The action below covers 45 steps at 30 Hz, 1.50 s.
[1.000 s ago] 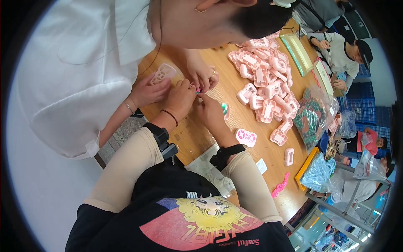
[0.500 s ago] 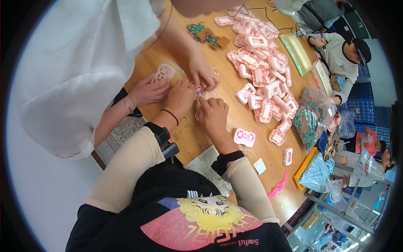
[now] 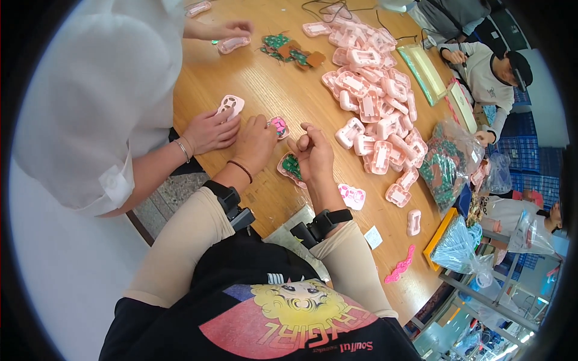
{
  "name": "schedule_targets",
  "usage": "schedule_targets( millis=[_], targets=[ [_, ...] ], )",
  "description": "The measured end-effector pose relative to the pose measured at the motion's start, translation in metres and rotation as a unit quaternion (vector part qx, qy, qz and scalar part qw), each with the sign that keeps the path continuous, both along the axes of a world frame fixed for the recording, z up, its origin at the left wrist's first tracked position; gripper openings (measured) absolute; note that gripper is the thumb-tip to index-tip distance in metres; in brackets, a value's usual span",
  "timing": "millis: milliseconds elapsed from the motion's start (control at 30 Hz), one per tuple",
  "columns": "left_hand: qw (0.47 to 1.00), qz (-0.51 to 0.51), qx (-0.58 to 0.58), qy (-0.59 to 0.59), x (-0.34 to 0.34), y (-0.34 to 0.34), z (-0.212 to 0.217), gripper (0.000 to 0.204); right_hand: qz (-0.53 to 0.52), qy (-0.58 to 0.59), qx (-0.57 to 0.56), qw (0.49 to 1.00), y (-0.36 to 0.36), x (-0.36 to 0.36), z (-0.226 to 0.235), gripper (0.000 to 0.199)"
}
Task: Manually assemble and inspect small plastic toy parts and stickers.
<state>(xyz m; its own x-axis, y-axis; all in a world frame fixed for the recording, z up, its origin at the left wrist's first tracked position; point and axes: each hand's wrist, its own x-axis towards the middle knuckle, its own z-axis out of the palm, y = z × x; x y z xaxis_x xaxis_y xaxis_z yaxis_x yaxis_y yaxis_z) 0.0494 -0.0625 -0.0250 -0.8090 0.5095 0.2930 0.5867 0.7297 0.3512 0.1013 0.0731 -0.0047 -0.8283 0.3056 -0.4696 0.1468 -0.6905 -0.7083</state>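
My left hand [image 3: 256, 143] rests on the wooden table [image 3: 265, 84], its fingertips pinching a small pink plastic part [image 3: 279, 126]. My right hand [image 3: 313, 153] is curled into a fist just to its right; nothing shows inside it. A pink casing with a green circuit board [image 3: 290, 166] lies on the table against the heel of my right hand. Another pink shell [image 3: 351, 196] lies flat near my right wrist. A co-worker's hand [image 3: 211, 130] sits just left of mine, next to a pink casing [image 3: 230, 106].
A big heap of pink casings [image 3: 373, 90] fills the table's right side. Loose green circuit boards [image 3: 289, 51] and the co-worker's other hand [image 3: 232, 27] are at the far end. A bag of boards [image 3: 448, 159], a green tray [image 3: 424, 69] and another seated person [image 3: 481, 66] lie to the right.
The co-worker has straightened up and one of their hands has left the cluster for the far end of the table. My two hands have drawn slightly apart.
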Motion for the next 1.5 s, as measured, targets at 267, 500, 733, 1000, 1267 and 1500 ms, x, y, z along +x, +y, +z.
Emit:
schedule_targets(
  millis=[267,500,733,1000,1267,1500],
  targets=[
    [0.999,-0.010,0.015,0.033,-0.001,-0.006,-0.004,0.011,-0.045,0.025,-0.119,0.991,-0.009,-0.011,-0.003,0.016],
    [0.999,0.024,0.007,-0.035,0.003,-0.005,-0.005,0.010,0.050,0.064,0.070,0.994,-0.031,-0.023,0.005,0.012],
    [0.989,0.004,0.092,-0.119,0.003,-0.014,-0.006,0.013,0.059,0.125,0.507,0.851,-0.062,0.016,0.011,0.010],
    [0.999,-0.019,0.018,-0.032,0.002,-0.009,-0.006,0.018,0.095,0.041,0.717,0.690,0.007,0.096,-0.004,0.030],
    [0.999,-0.025,0.007,-0.039,0.003,-0.009,-0.004,0.023,0.141,0.025,0.674,0.724,0.004,0.111,-0.008,0.046],
    [0.999,-0.035,0.008,-0.035,0.002,-0.012,-0.003,0.022,0.102,0.028,0.669,0.736,0.004,0.105,-0.013,0.046]
  ],
)
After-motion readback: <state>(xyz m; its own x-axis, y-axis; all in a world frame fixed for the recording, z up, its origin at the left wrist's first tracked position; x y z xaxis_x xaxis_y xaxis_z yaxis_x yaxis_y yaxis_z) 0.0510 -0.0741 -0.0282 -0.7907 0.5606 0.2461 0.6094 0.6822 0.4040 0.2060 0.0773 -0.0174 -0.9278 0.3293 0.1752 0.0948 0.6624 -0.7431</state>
